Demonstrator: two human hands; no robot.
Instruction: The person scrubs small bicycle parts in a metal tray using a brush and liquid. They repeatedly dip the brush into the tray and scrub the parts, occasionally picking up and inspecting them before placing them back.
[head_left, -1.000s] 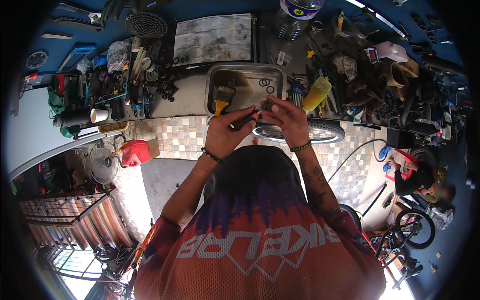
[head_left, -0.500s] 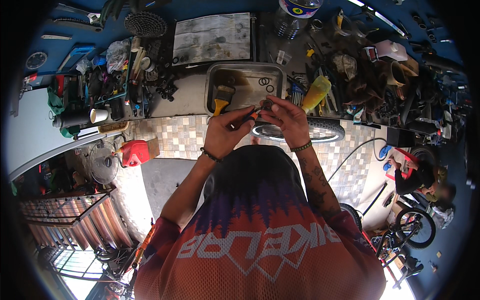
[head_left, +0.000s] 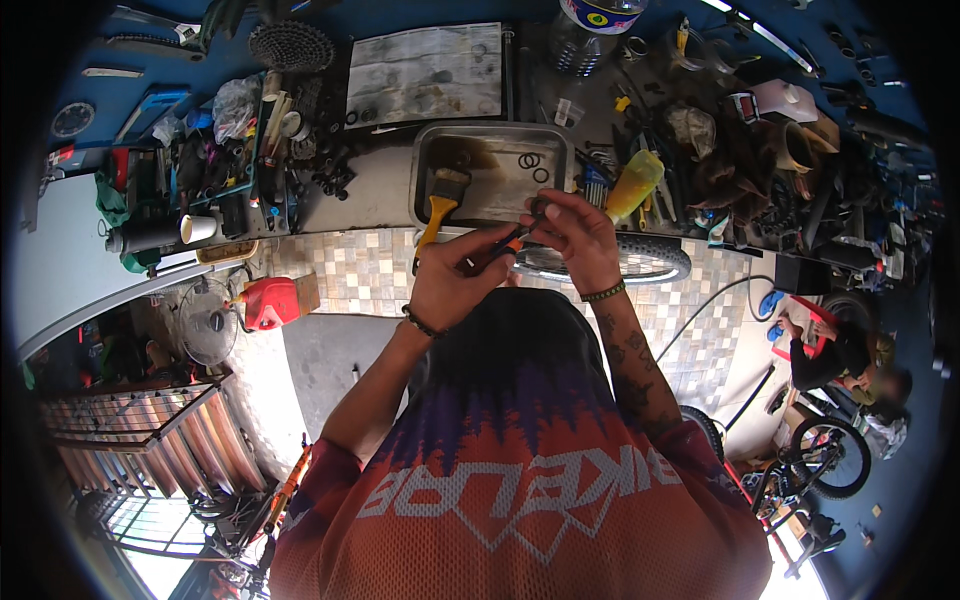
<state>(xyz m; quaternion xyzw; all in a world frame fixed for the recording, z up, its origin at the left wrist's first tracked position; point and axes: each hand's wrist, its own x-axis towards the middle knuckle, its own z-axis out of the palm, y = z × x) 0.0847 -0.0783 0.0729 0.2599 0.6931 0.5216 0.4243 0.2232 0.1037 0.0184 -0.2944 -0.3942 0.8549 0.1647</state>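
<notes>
Though grimy, tray (head_left: 500, 196) — rings (head_left: 528, 160) inside, hands (head_left: 577, 237) nearby.

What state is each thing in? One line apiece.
left hand: closed on slim tool
right hand: pinching small dark part
tray: stained, brown patch inside
brush: bristles inside tray, handle crossing near rim
rings: loose, lying in tray
sheet: spread flat, smudged
big clear bottle: standing upright
fan: spinning or stopped, cannot tell
</notes>
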